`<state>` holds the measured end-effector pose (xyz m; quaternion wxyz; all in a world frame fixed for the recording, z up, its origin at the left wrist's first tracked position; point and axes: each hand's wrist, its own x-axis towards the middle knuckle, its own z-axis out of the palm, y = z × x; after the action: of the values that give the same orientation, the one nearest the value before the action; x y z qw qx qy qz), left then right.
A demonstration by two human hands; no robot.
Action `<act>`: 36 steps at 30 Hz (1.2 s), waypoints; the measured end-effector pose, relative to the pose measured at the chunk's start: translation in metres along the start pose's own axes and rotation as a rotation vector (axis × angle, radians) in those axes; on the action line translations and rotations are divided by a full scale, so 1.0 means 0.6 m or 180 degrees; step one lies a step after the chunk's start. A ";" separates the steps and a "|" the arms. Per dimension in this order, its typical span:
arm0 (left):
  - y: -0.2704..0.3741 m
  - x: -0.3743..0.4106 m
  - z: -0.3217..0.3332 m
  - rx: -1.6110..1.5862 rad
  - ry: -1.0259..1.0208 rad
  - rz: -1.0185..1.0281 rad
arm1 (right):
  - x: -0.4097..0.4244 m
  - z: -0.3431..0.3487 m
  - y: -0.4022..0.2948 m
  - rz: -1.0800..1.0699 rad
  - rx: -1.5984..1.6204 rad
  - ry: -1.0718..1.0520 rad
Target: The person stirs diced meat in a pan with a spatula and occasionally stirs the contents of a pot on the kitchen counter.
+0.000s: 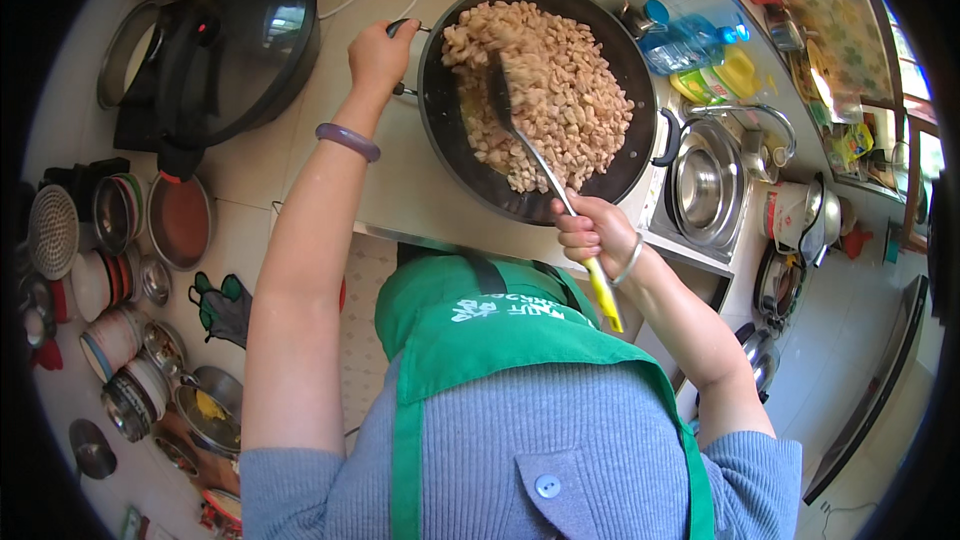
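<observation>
A large dark wok (457, 157) with handles at both sides stands on the counter in front of me. Heaped inside it are many small pieces of diced, pale brown food (577, 90), probably meat, with some liquid showing at the left. My left hand (379, 56) grips the wok's left handle (399, 27). My right hand (596, 232) is closed around the yellow-ended handle of a metal spatula (541, 163). The spatula's dark blade (499, 90) is pushed into the food, and the pieces beside it are blurred by motion.
Left of the wok is a big black electric cooker with a glass lid (247, 45). A steel sink holding basins (705, 180) adjoins on the right, with a blue bottle (690, 45) and a yellow jug (720, 79) behind. Bowls and pots, including a reddish-filled bowl (180, 221), crowd the far left.
</observation>
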<state>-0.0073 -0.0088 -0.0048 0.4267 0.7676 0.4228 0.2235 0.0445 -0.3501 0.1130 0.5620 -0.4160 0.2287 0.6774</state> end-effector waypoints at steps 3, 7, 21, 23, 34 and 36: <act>0.001 -0.002 0.000 -0.0095 0.0022 -0.0033 | -0.042 -0.026 -0.002 -0.0044 0.0441 -0.0229; 0.012 -0.008 -0.004 -0.0043 -0.0014 -0.0153 | -0.081 -0.049 -0.025 -0.0093 0.0619 -0.0490; 0.022 -0.006 -0.005 -0.0044 -0.0114 -0.0202 | -0.085 -0.031 -0.183 -0.1177 -0.7281 0.1075; 0.015 -0.007 -0.009 -0.0001 -0.0074 -0.0211 | -0.130 0.064 -0.204 -0.0543 -0.7683 0.1807; 0.034 -0.014 -0.013 -0.0026 -0.0009 -0.0187 | -0.114 0.198 -0.295 -0.3615 -1.0222 0.2754; 0.032 -0.016 -0.013 0.0012 0.0019 -0.0122 | -0.083 0.210 -0.323 -0.3944 -1.0304 0.2677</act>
<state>-0.0092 -0.0183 0.0159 0.4282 0.7594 0.4392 0.2168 0.1912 -0.2294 0.2535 0.3104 0.6445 0.6609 0.2268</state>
